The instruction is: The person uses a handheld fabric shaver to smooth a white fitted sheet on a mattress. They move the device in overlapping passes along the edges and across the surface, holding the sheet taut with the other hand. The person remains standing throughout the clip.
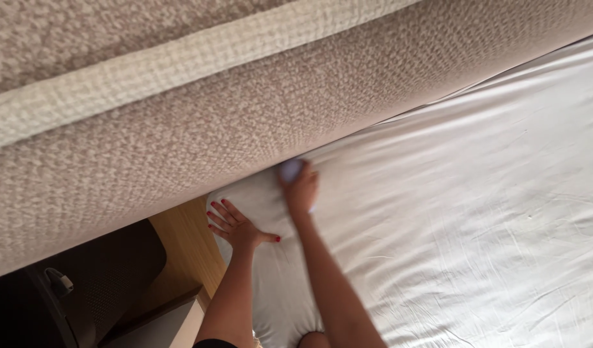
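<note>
Both forearms enter from the bottom edge and reach to the bed's corner. Left hand lies flat, fingers spread wide, pressing the white sheet where it wraps the mattress corner. Right hand is curled at the headboard seam, gripping a fold of sheet; the motion blur hides the exact finger closure. For a clean tuck, hold the left palm firm as an anchor and feed fabric evenly into the seam, avoiding bunching. Upholstered beige headboard borders the bed; a wooden nightstand and a dark chair stand beside that corner.
</note>
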